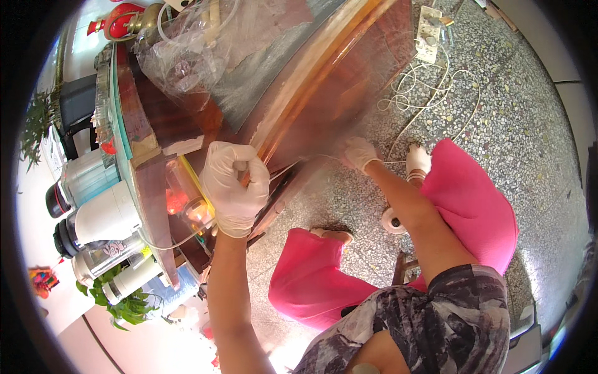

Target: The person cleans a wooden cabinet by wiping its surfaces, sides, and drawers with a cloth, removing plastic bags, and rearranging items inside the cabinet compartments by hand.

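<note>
My left hand [236, 187], in a thin white glove, is raised beside the edge of a reddish-brown wooden cabinet [322, 89]. Its thumb and fingers curl together on a thin white string [284, 172]. The string runs down along the cabinet to my right hand [360, 153], also gloved, which is lower and closed around it. A hazy blur over the picture hides the right fingertips and part of the string. A white spool [390, 220] with a dark centre stands on the floor, partly behind my right forearm.
A white power strip [429, 35] and its looping cable [420, 89] lie on the speckled terrazzo floor [504, 103]. Clear plastic film [187, 61] covers part of the cabinet top. Several bottles, including a white flask [105, 212], and a leafy plant [133, 306] stand at the left.
</note>
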Demonstrator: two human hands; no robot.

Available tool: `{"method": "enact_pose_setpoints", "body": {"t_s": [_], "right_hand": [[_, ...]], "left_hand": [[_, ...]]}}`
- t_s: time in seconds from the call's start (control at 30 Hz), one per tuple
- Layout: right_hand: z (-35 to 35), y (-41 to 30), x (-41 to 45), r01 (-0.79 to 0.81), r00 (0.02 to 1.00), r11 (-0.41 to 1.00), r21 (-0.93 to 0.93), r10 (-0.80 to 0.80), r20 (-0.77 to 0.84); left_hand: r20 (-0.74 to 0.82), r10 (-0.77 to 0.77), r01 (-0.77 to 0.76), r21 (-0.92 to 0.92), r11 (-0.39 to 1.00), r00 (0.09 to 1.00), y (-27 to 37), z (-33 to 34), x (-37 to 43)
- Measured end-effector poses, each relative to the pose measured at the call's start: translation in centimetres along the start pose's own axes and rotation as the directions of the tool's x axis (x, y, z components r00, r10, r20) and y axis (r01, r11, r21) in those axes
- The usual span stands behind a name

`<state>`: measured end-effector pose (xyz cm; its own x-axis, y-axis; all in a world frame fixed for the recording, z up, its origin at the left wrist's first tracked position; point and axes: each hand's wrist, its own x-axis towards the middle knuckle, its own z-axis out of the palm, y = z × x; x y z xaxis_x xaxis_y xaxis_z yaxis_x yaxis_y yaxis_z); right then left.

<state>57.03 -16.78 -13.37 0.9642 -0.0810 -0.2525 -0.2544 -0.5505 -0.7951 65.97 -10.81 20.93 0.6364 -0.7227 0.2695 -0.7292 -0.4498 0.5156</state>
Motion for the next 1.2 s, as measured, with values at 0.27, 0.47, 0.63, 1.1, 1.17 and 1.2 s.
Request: {"method": "enact_pose_setpoints", "body": {"t_s": [0.27,0.47,0.63,1.1,1.17,1.2], "right_hand": [[5.2,-1.7,0.7,0.056,0.921,0.995,0.081,-0.02,-0.39],[3.3,-1.5,2.2,0.038,0.987,0.937,-0.347,-0.09,-0.136],[1.0,-0.4,3.1,0.199,0.967,0.826,-0.528,-0.254,-0.033],[2.7,-1.2,2.5,0.039,0.968,0.94,-0.338,-0.119,-0.22],[1.6,-0.4,2.5,0.158,0.977,0.846,-0.509,-0.209,-0.043],[0.5,0.3,2.4,0.16,0.977,0.844,-0.511,-0.21,-0.041]], "left_hand": [[0.024,0.077,-0.079,0.078,0.994,0.997,0.2,-0.6,0.3],[0.006,0.015,-0.015,0.029,0.999,1.0,0.2,-0.8,0.0],[0.002,0.062,-0.062,0.061,0.996,0.998,0.3,-0.4,0.4],[-0.006,0.121,-0.12,0.099,0.988,0.993,0.0,-0.5,0.3],[-0.02,0.133,-0.131,0.08,0.988,0.991,-0.1,-0.3,0.3],[-0.005,0.113,-0.112,0.085,0.99,0.994,0.0,-0.2,0.2]]}}
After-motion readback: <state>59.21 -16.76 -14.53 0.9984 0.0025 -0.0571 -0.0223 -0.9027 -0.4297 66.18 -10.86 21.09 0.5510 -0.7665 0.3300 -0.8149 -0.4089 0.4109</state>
